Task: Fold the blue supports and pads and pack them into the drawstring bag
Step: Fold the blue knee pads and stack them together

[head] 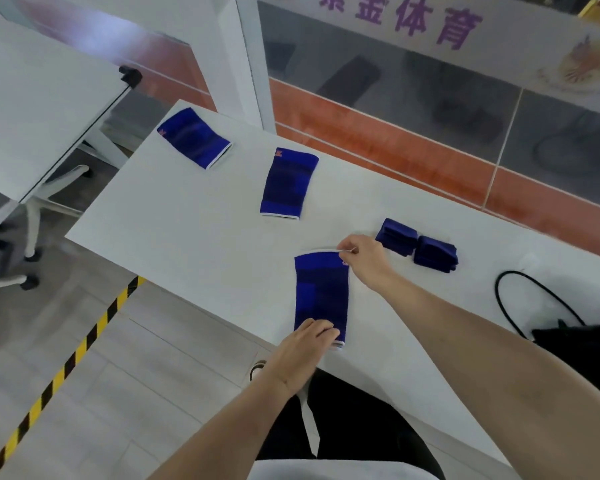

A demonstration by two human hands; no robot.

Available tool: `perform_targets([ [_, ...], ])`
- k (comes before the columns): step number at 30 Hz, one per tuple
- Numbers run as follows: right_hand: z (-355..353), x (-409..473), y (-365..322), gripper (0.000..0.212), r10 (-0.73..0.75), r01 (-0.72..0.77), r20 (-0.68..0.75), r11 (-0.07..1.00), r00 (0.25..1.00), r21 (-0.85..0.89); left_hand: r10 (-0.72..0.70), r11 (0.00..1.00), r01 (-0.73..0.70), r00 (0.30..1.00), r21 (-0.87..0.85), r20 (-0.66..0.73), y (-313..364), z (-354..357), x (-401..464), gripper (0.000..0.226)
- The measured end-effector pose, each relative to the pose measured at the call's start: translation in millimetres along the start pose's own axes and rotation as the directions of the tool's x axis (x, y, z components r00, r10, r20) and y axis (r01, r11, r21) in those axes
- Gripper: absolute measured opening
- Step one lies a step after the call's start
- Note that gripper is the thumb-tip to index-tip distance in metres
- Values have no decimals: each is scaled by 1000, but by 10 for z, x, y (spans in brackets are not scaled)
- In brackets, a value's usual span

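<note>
A blue support (321, 292) lies flat on the white table (194, 230) in front of me. My right hand (366, 259) pinches its far white-edged corner. My left hand (309, 348) presses flat fingers on its near end. Two more flat blue supports lie farther off, one (289, 183) in the middle, one (194, 137) at the far left corner. Two folded blue pads (396, 236) (435, 254) sit side by side right of my right hand. The black drawstring bag (579, 344) lies at the right edge with its cord (520, 289) looped on the table.
A second white table (39, 109) stands to the left, with white chair legs (32, 216) under it. Yellow-black floor tape (73, 358) runs along the left of my table. A glass wall with an orange band (395, 147) is behind the table.
</note>
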State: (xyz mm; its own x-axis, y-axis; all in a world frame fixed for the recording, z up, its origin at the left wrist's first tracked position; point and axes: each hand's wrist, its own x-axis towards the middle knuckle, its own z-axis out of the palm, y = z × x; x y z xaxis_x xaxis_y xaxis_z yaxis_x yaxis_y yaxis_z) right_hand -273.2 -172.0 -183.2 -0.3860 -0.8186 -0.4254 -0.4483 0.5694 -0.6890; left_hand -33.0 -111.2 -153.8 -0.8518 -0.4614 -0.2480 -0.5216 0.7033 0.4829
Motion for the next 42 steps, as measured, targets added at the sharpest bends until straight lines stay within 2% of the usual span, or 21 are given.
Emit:
perform_targets([
  [3, 6, 16, 37, 7, 23, -23, -4, 999, 1000, -33, -79, 995, 79, 997, 68, -1, -31, 106, -26, 52],
  [6, -5, 16, 13, 6, 40, -41, -11, 998, 999, -37, -242, 963, 243, 970, 121, -19, -82, 105, -67, 52],
  [15, 54, 30, 6, 7, 86, -81, -74, 995, 994, 62, -402, 914, 400, 916, -71, -11, -156, 120, -48, 54],
  [19, 70, 27, 21, 7, 79, -71, -87, 994, 993, 86, -486, 857, 478, 874, -193, 2, -202, 101, -15, 41],
  [21, 66, 22, 34, 8, 83, -74, -84, 992, 993, 100, -486, 862, 483, 874, -154, 21, -231, 103, 13, 53],
  [24, 45, -32, 62, 27, 96, -87, -80, 990, 992, 113, -479, 875, 479, 878, -65, 14, -303, 76, 29, 82],
  [26, 58, -86, 85, 30, 122, -109, -115, 988, 986, 114, -503, 863, 502, 864, -55, -14, -328, 26, 77, 92],
  [28, 96, -149, 119, 24, 163, -134, -168, 976, 972, 174, -580, 790, 558, 814, -254, -16, -345, -55, 175, 79],
  [30, 141, -220, 150, 16, 203, -160, -191, 963, 960, 218, -702, 628, 610, 712, -484, -13, -398, -137, 318, 56],
  [31, 171, -247, 179, 11, 224, -177, -190, 955, 956, 237, -746, 563, 625, 666, -541, -8, -437, -173, 406, 47],
  [33, 216, -296, 208, 7, 255, -207, -157, 940, 954, 270, -785, 481, 631, 619, -608, 21, -507, -218, 567, 42],
  [37, 269, -322, 182, 24, 281, -233, -84, 901, 956, 366, -758, 411, 556, 649, -723, 69, -496, -330, 829, 44],
  [42, 243, -346, 119, 22, 363, -290, -73, 836, 929, 467, -752, 144, 496, 617, -856, 231, -523, -333, 979, 26],
])
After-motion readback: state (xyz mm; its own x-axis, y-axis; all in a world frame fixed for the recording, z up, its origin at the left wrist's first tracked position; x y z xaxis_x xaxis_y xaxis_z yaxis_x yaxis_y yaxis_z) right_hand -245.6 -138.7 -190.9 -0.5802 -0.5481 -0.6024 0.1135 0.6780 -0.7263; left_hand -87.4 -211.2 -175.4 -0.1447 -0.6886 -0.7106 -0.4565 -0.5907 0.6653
